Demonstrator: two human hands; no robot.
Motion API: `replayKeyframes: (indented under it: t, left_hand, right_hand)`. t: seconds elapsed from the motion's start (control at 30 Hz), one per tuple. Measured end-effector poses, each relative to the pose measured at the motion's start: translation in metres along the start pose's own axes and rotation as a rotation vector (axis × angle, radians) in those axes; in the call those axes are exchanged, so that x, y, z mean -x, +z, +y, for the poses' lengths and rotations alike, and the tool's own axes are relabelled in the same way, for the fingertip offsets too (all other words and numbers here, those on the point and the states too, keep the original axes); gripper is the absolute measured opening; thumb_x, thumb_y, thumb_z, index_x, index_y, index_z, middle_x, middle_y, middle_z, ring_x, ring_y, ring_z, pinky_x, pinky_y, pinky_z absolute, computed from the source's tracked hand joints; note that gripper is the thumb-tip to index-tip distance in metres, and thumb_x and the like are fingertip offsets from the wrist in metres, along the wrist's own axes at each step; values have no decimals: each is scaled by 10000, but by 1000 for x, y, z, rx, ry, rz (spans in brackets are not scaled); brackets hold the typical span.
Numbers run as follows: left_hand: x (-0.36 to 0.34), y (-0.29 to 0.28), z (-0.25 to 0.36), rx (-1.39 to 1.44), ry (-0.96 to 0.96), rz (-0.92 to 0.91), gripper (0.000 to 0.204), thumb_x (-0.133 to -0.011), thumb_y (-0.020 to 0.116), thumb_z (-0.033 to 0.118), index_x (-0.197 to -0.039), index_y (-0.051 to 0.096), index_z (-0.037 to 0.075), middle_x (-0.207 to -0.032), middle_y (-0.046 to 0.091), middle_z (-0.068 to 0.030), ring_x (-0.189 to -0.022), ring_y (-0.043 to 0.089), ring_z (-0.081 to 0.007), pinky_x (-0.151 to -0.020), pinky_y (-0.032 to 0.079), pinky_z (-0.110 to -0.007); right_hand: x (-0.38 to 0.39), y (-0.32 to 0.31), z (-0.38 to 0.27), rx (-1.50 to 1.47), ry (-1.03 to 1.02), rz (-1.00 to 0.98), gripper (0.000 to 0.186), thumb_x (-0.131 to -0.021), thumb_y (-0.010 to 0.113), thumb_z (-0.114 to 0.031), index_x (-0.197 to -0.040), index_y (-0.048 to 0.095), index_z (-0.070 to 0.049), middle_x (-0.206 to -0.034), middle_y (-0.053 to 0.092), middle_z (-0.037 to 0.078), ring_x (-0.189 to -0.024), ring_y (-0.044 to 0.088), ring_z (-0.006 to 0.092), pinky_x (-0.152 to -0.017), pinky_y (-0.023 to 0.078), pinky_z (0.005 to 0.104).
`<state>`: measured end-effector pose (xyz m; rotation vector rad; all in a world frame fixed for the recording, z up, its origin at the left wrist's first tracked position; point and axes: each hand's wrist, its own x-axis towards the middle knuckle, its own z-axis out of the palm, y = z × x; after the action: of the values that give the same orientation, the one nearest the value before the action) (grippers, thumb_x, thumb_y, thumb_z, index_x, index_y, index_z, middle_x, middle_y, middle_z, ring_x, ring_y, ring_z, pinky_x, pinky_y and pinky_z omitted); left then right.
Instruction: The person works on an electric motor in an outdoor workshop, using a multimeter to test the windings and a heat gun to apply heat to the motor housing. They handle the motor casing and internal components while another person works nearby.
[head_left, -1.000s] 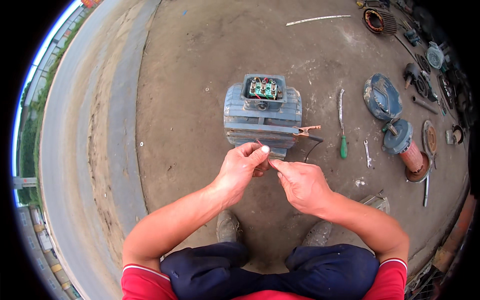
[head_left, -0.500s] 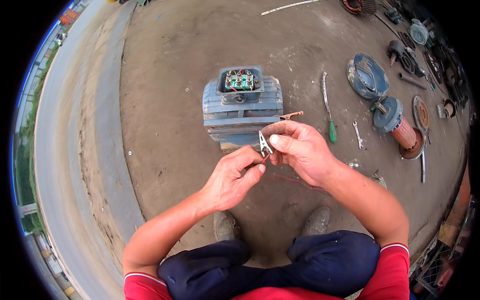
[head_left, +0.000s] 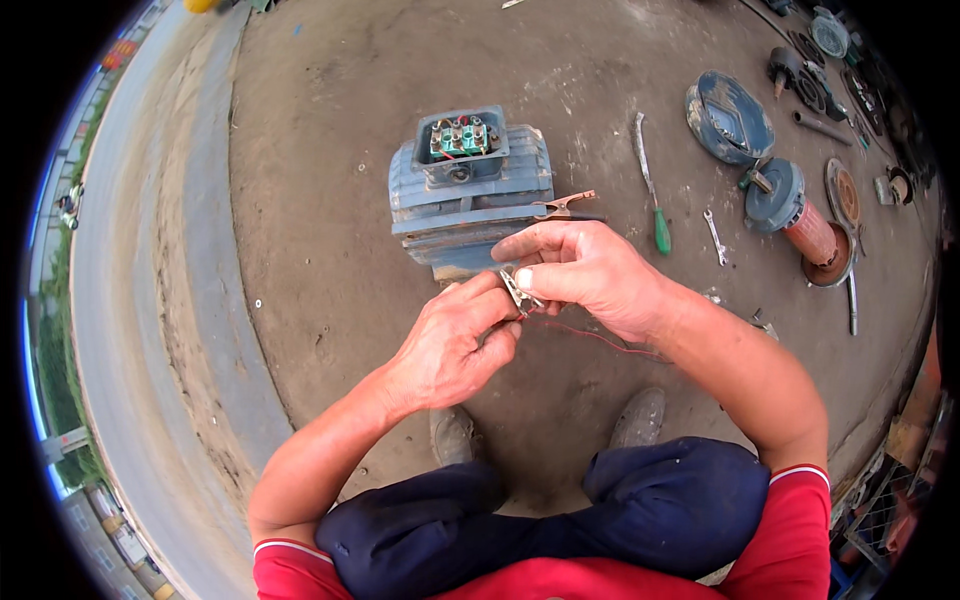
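Note:
Between my hands is a silver alligator clip with a thin red wire at its lower end, trailing off to the right. My left hand is closed, thumb and forefinger pinching the wire end by the clip. With thumb and fingers, my right hand grips the clip from the right. Just beyond stands a blue electric motor, its terminal box open on top. Inside the box is a green terminal block with metal posts and short wires. A copper-coloured clip is attached at the motor's right edge.
On the ground to the right lie a green-handled screwdriver, a wrench, a blue round cover and a rotor with a blue end piece. Machine parts crowd the far right. A road runs along the left.
The clip has tilted, its jaws now pointing up-left against my left fingers. My right thumb has moved onto it. The whole view has shifted slightly, with the motor higher and further left.

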<state>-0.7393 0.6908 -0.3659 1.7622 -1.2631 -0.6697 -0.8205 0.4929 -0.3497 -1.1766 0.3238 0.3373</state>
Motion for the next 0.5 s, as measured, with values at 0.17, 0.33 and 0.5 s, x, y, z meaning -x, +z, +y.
replayKeyframes:
  t: [0.17,0.33,0.5]
  left_hand:
    - [3,1,-4,-1,-25,-11,162,-822,606,33,-982,617,21,-983,590,-142,-854,603,-345,-756,505,-437]
    - [-2,10,8,109,-148,259,230,-811,728,59,-1019,640,16,-941,604,-152,-763,608,-318,-687,518,-407]
    - [-4,13,0,-316,-69,244,338,-815,768,42,-1126,640,13,-932,649,-134,-804,652,-231,-726,523,-363]
  right_hand:
    - [0,-5,1,50,1,-48,251,-899,707,-108,-1100,657,34,-925,670,61,-784,603,110,-690,499,274]
    - [-1,-3,12,-99,-27,176,132,-910,722,-113,-920,633,-16,-861,675,67,-760,602,113,-678,501,272]
    - [0,9,29,-235,8,227,158,-912,741,-146,-904,637,-28,-839,661,54,-761,569,100,-679,482,264]
